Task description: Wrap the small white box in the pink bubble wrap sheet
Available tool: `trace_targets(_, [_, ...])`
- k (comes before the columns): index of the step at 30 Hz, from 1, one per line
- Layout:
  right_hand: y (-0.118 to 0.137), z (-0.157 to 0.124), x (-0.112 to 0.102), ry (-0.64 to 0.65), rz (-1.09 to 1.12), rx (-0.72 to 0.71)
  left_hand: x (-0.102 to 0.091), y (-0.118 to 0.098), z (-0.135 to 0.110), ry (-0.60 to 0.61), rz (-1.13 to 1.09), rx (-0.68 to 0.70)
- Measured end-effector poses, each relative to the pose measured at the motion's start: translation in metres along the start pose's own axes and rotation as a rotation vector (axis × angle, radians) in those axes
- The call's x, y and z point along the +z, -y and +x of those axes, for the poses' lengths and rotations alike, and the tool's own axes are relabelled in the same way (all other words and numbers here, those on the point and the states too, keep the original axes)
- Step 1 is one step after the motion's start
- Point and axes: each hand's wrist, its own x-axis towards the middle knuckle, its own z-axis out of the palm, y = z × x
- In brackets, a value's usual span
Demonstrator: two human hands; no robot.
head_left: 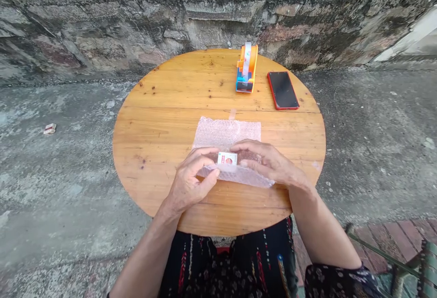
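A small white box with red print (227, 159) lies on a sheet of bubble wrap (227, 130) on the table. The wrap's near edge is lifted and folded up against the front of the box. On the left of the box, my left hand (193, 177) pinches that folded edge between thumb and fingers. My right hand (269, 161) grips the wrap on the right side, its thumb at the fold and its fingers curved behind the box. The fingertips hide part of the wrap.
The round wooden table (164, 120) holds an orange and blue tape dispenser (246, 68) at the back and a red-cased phone (283, 90) to the right. A clear tape strip (232, 114) touches the wrap's far edge. Behind stands a stone wall (136, 29).
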Motion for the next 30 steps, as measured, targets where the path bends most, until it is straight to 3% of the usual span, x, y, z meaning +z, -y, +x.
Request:
trace_targets(3, [0.006, -0.006, -0.008, -0.053, 0.124, 0.091, 0.003, 0.001, 0.001, -0.053, 0.001, -0.041])
trace_targets(7, [0.001, -0.009, -0.012, -0.167, 0.101, 0.111, 0.01, 0.004, 0.003, -0.106, -0.009, -0.068])
trace_targets(13, [-0.004, -0.009, -0.008, -0.128, 0.154, 0.113, 0.016, 0.007, 0.007, -0.118, -0.01, -0.079])
trace_targets(22, [-0.009, -0.007, -0.002, -0.191, 0.131, 0.185, 0.018, 0.004, 0.009, -0.068, -0.038, -0.174])
trace_targets(30, [-0.021, -0.007, -0.001, -0.201, 0.081, 0.167, 0.02, 0.004, 0.007, -0.037, -0.086, -0.219])
